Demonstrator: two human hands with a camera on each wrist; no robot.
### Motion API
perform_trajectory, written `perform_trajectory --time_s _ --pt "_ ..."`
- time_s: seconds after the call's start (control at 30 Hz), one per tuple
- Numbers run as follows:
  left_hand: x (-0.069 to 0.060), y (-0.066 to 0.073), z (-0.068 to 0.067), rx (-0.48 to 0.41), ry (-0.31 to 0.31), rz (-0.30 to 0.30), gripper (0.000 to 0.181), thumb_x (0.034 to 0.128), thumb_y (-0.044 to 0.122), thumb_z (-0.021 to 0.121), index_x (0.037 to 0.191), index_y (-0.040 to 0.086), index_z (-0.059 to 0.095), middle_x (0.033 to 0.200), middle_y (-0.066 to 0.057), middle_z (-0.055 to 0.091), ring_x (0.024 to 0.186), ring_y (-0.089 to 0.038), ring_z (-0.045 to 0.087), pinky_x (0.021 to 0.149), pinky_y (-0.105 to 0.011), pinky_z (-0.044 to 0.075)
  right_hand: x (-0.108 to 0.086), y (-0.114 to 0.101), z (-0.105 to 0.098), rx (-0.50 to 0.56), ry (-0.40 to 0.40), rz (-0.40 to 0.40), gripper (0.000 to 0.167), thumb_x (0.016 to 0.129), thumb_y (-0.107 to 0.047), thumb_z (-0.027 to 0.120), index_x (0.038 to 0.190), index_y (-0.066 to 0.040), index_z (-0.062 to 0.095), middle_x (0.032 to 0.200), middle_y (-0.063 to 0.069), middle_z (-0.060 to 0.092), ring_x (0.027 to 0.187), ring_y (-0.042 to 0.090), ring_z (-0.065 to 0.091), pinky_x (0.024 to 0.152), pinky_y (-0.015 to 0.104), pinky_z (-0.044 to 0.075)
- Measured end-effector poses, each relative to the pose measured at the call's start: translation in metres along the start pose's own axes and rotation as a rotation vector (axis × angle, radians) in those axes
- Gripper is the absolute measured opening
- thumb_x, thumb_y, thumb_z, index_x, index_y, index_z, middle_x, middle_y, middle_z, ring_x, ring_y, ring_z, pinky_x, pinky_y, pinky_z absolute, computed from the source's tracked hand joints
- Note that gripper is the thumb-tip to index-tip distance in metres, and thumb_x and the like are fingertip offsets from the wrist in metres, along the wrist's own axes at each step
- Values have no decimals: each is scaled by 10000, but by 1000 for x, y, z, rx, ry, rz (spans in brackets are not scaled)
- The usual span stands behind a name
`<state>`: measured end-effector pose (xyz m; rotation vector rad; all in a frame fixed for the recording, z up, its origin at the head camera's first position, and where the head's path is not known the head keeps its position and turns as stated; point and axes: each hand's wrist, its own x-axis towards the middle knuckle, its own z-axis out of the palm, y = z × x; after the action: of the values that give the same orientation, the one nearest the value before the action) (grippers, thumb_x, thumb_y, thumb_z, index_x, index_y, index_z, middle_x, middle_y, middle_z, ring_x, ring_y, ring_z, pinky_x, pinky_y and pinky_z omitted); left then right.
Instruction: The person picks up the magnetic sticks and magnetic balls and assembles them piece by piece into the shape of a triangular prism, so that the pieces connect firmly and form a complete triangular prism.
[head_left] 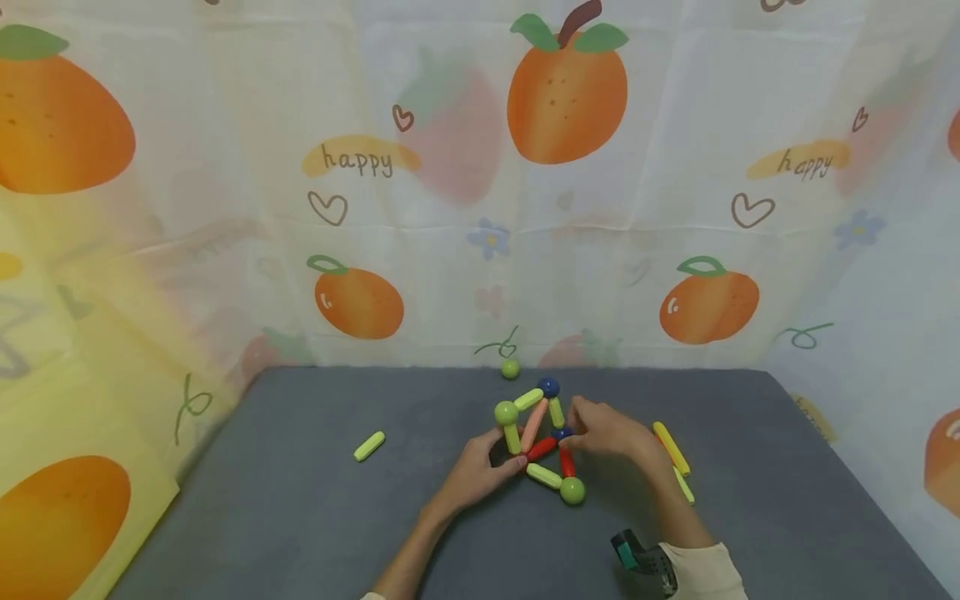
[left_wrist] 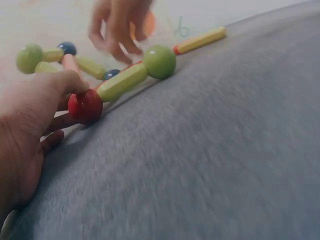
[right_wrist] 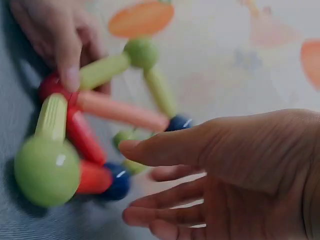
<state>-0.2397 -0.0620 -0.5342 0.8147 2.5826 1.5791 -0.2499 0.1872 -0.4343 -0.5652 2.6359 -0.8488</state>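
Note:
A frame of coloured rods and balls stands on the grey table (head_left: 300,517). At its near left corner my left hand (head_left: 476,475) pinches a red ball (left_wrist: 86,106) between thumb and fingers. A salmon rod (head_left: 534,425), red rods (head_left: 542,448) and pale green rods (head_left: 543,476) meet around that ball. Beside the lower blue ball (right_wrist: 118,182), my right hand (head_left: 606,429) has its fingers loosely extended and holds nothing. A green ball (head_left: 572,491) forms the near corner, another green ball (head_left: 506,412) the raised left one. An upper blue ball (head_left: 549,387) tops the far side.
A loose pale green rod (head_left: 369,446) lies to the left. Beyond the frame, near the back edge, sits a single green ball (head_left: 510,368). Right of my right forearm lie a yellow rod (head_left: 671,448) and a pale green rod (head_left: 683,485). A printed cloth (head_left: 450,275) hangs behind.

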Motion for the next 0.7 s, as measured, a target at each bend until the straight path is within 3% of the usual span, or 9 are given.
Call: perform_trajectory --time_s 0.1,0.27,0.47,0.6,0.7 --pt "6 -3 1 0 17 -3 354 1015 261 688 1345 138 654 1315 -79 718 1235 -259 672 1051 -432 526 12 19 5 57 31 34 390 959 -180 763 1200 43 552 976 141 668 827 222 622 732 360 511" --pt "12 -8 -1 -27 33 27 337 1019 188 669 1351 131 662 1335 -84 718 1236 -271 676 1044 -393 534 22 43 10 120 28 -92 250 959 -167 763 1110 6 665 1145 194 730 1014 285 694 804 367 567" --pt "13 -13 -5 -56 31 61 358 1031 146 660 1388 119 644 1353 -110 706 1227 -290 683 1029 -377 545 23 53 14 171 47 -189 232 972 -196 754 1133 -33 718 1123 141 751 996 194 681 800 308 535" --pt "13 -13 -4 -52 35 50 361 1027 151 673 1387 139 644 1343 -98 705 1205 -275 685 1008 -356 545 23 53 16 203 42 -167 247 969 -179 752 1174 -43 738 956 81 732 817 107 594 731 277 475" --pt "13 -13 -1 -33 49 37 391 1015 182 697 1401 154 638 1344 -83 705 1198 -261 683 1007 -357 539 21 52 17 215 27 -135 260 977 -180 740 1196 -41 729 857 80 693 728 115 557 674 280 457"
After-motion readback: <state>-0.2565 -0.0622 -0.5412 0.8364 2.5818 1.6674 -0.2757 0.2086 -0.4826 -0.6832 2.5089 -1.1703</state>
